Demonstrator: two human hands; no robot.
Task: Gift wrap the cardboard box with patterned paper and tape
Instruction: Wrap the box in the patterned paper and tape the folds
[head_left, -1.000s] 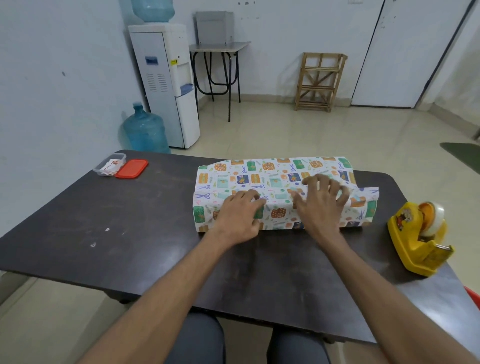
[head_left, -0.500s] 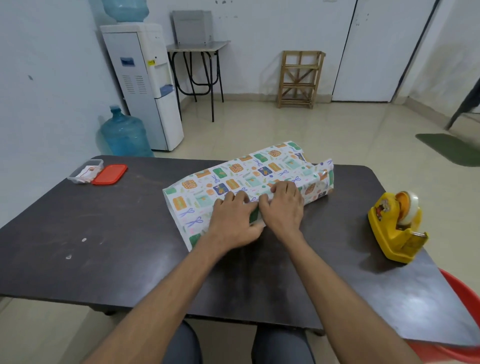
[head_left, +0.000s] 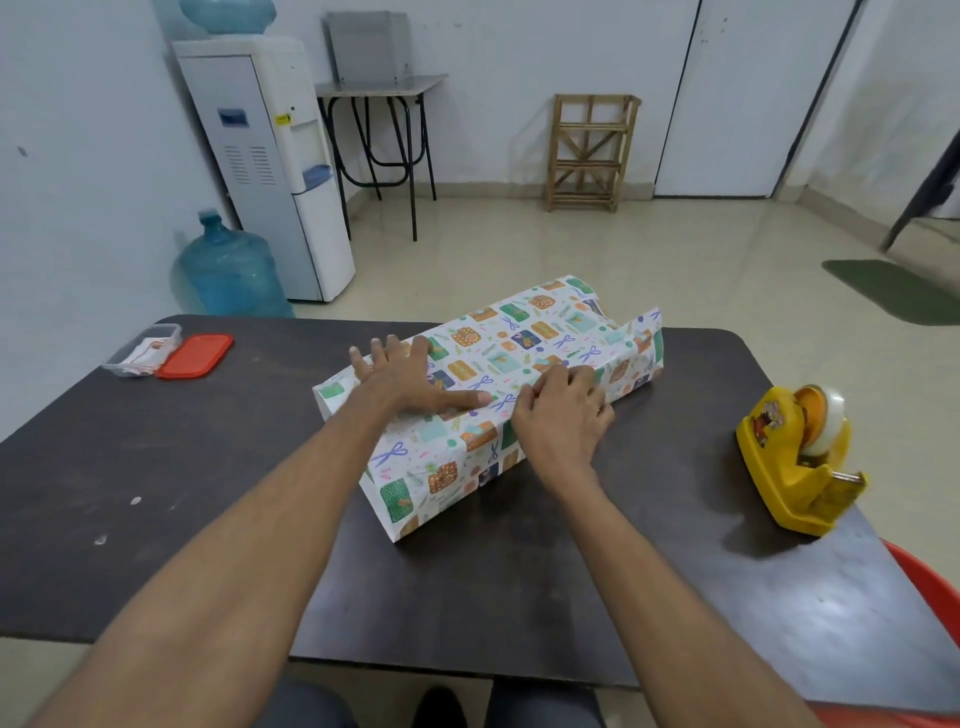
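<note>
The box is hidden under patterned wrapping paper (head_left: 530, 338) and lies diagonally in the middle of the dark table (head_left: 156, 509). Both paper ends stand loose and unfolded. My left hand (head_left: 405, 379) lies flat on the top of the wrapped box, fingers spread and straight, thumb stretched along the paper seam. My right hand (head_left: 561, 410) sits on the near long edge with its fingers bent over the paper's overlap. A yellow tape dispenser (head_left: 795, 457) stands on the table to the right, apart from both hands.
A small clear container (head_left: 140, 351) and its red lid (head_left: 195, 355) lie at the table's far left. A red chair or tub edge (head_left: 930, 587) shows at the lower right. A water dispenser, bottle, side table and wooden rack stand on the floor beyond.
The wrapped box has turned further, its right end now pointing away from me. My left hand slid from the near edge up onto the top and spread flat.
</note>
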